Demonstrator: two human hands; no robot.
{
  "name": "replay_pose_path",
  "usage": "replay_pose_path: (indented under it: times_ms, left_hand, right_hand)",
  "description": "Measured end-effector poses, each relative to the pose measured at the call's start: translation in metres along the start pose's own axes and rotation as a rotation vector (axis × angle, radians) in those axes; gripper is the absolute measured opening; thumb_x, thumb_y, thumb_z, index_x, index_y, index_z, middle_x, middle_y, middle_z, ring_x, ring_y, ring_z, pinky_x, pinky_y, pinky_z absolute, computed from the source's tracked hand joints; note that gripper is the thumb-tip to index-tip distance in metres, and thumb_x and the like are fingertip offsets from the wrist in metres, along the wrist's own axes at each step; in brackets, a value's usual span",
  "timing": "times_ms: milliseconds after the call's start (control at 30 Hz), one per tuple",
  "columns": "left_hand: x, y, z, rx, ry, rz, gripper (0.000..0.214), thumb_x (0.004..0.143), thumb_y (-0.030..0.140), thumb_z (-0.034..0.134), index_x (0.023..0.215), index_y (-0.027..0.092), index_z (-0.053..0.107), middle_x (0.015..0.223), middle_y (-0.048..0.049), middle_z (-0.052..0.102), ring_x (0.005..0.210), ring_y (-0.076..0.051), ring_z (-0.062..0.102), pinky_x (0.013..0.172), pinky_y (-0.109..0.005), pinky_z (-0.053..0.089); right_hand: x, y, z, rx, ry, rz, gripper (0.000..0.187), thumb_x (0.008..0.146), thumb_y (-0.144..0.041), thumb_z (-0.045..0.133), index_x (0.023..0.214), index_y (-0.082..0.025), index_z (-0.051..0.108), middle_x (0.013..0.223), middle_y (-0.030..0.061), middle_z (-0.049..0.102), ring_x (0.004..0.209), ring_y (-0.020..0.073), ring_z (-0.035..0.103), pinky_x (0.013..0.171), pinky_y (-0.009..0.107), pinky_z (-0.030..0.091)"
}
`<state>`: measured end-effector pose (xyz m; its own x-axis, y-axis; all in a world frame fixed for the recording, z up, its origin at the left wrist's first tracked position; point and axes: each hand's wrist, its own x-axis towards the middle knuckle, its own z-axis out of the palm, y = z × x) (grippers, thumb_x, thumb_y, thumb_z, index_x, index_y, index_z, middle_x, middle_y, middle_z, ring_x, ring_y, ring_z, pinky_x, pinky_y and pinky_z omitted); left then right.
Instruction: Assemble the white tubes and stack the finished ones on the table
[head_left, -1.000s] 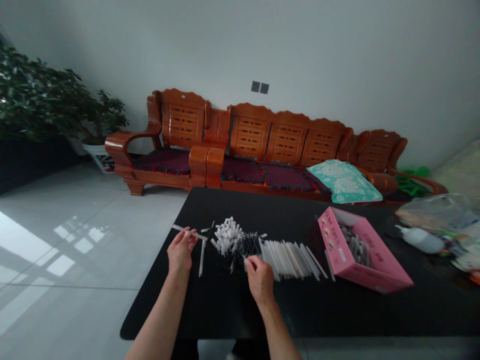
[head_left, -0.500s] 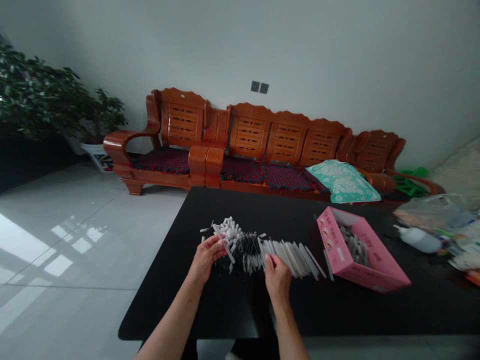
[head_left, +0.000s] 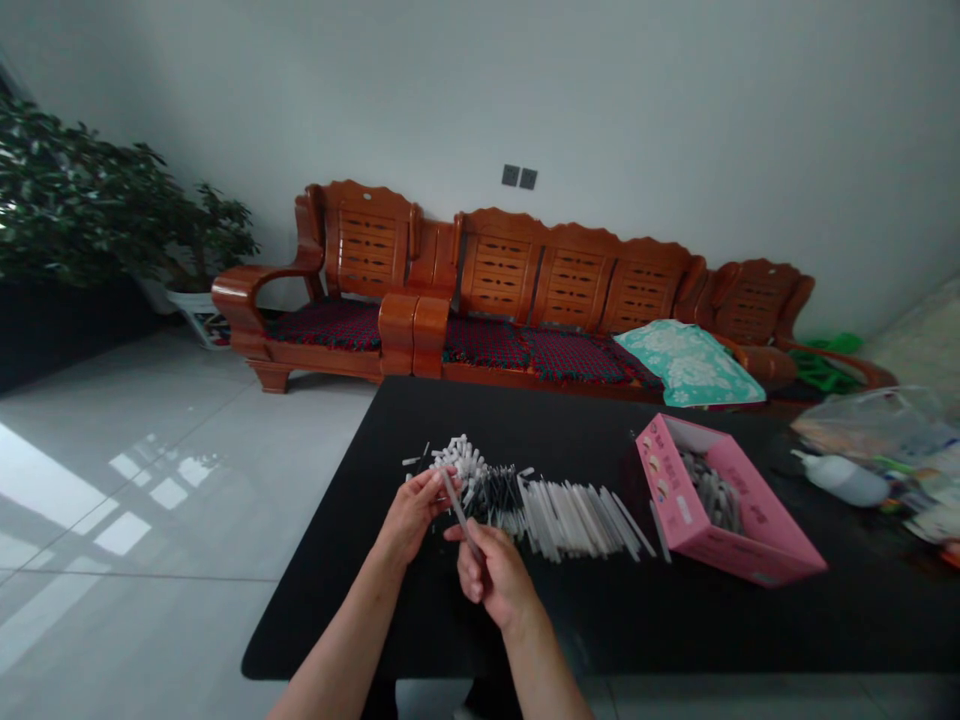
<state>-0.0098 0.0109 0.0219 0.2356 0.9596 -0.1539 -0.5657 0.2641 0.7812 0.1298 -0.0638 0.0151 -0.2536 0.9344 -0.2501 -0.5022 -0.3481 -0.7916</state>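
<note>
Both my hands meet over the near middle of the black table [head_left: 420, 630]. My left hand [head_left: 409, 515] pinches the upper end of a thin grey-white stick [head_left: 454, 503]. My right hand [head_left: 495, 575] closes round the lower end of the same stick. Just behind them lies a heap of small white caps [head_left: 459, 462], then a bunch of black sticks [head_left: 502, 490], then a row of white sticks [head_left: 577, 508] stretching right.
An open pink box [head_left: 724, 515] with grey sticks inside lies on the table to the right. Beyond it are a white squeeze bottle [head_left: 840, 478] and plastic bags. A wooden sofa [head_left: 525, 300] stands behind the table, a potted plant [head_left: 90, 210] at far left.
My left hand carried a stick from the table's left part toward the pile. My right hand left the row of white sticks and came in to grip that stick's lower end.
</note>
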Motion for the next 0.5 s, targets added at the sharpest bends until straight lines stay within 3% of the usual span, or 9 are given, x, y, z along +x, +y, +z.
replay_pose_path:
  times_ms: [133, 233, 300, 400, 500]
  left_hand:
    - [0.004, -0.001, -0.007, -0.006, 0.031, 0.023, 0.036, 0.067, 0.035, 0.083, 0.091, 0.01, 0.074, 0.083, -0.0103, 0.074, 0.074, -0.017, 0.068, 0.07, -0.026, 0.053]
    - [0.006, -0.008, -0.007, -0.002, 0.141, 0.062, 0.036, 0.063, 0.035, 0.084, 0.086, 0.009, 0.074, 0.078, -0.0086, 0.073, 0.066, -0.014, 0.066, 0.061, -0.023, 0.05]
    - [0.007, -0.014, -0.005, 0.006, 0.233, 0.083, 0.036, 0.059, 0.035, 0.085, 0.083, 0.009, 0.074, 0.073, -0.0069, 0.072, 0.06, -0.012, 0.064, 0.054, -0.02, 0.046]
    - [0.012, -0.018, -0.005, 0.001, 0.323, 0.093, 0.036, 0.056, 0.034, 0.085, 0.08, 0.01, 0.074, 0.069, -0.0055, 0.071, 0.056, -0.011, 0.062, 0.049, -0.019, 0.043]
    - [0.022, -0.006, -0.017, -0.076, 0.457, 0.173, 0.027, 0.059, 0.03, 0.083, 0.073, 0.01, 0.071, 0.064, -0.0028, 0.068, 0.05, -0.008, 0.058, 0.048, -0.018, 0.043]
  right_hand:
    - [0.001, 0.004, 0.001, 0.057, -0.021, 0.046, 0.045, 0.075, -0.059, 0.067, 0.081, -0.015, 0.063, 0.039, -0.0129, 0.032, 0.03, 0.004, 0.022, 0.032, 0.018, 0.016]
    - [0.005, 0.006, 0.005, -0.072, 0.08, 0.005, 0.045, 0.076, -0.063, 0.062, 0.076, -0.018, 0.058, 0.039, -0.0141, 0.026, 0.031, 0.0046, 0.018, 0.034, 0.019, 0.015]
    - [0.008, 0.006, 0.01, -0.343, 0.192, -0.148, 0.044, 0.083, -0.061, 0.054, 0.072, -0.018, 0.057, 0.04, -0.0115, 0.029, 0.033, 0.0063, 0.023, 0.037, 0.02, 0.018]
    - [0.008, 0.007, 0.017, -0.944, 0.354, -0.466, 0.042, 0.094, -0.046, 0.041, 0.069, -0.018, 0.059, 0.05, -0.0012, 0.05, 0.047, 0.0109, 0.044, 0.048, 0.024, 0.028]
    - [0.002, 0.015, 0.016, -1.397, 0.452, -0.574, 0.038, 0.098, -0.032, 0.035, 0.075, -0.018, 0.062, 0.065, 0.0058, 0.063, 0.059, 0.0146, 0.056, 0.057, 0.026, 0.03]
